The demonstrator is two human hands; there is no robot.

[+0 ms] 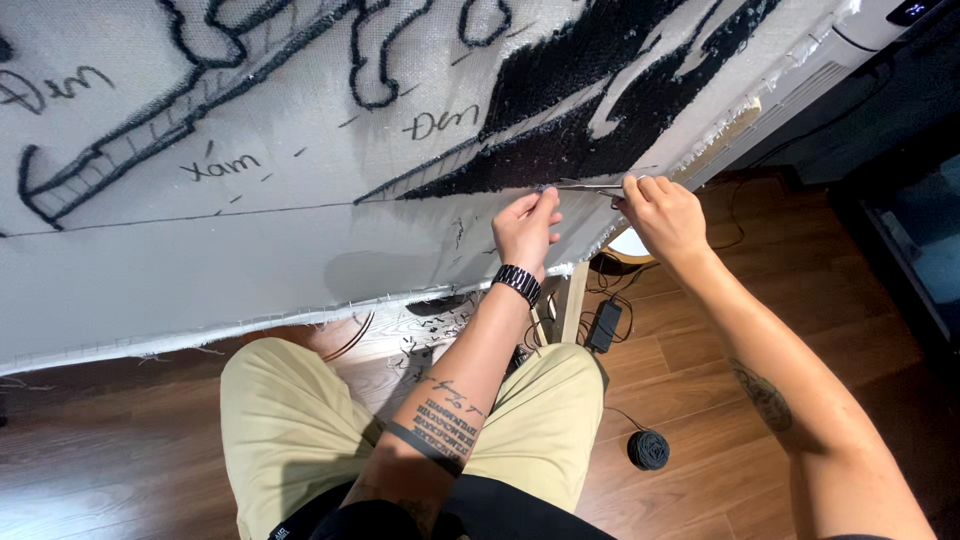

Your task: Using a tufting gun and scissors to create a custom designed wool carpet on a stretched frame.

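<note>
Sitting in front of stretched white backing cloth (200,250) w/ black tufted yarn areas (560,150) and drawn outlines; my right hand (665,215) is closed round the handles of small metal scissors (590,187), blades pointing left, lying flat vs the cloth right at lower edge of the black patch; my left hand (527,228) is up against the cloth just beside the blade tips, thumb + forefinger pinched together on the fabric/yarn there, other fingers curled; can't tell if there's a loose strand in the pinch, too small; black beaded bracelet (517,283) on my left wrist; both hands close together, scissors between them; cloth's frayed bottom edge runs diag. above my knees; I'm in khaki shorts (290,420), dark wood floor (120,460) under me; ball of dark yarn (648,449) on floor to my right, well apart from hands; black power adapter (603,325) w/ cable on floor below the cloth edge, near a pale wood frame post (573,300); bits of black yarn clippings (425,335) scattered on floor btw my knees and the cloth.
</note>
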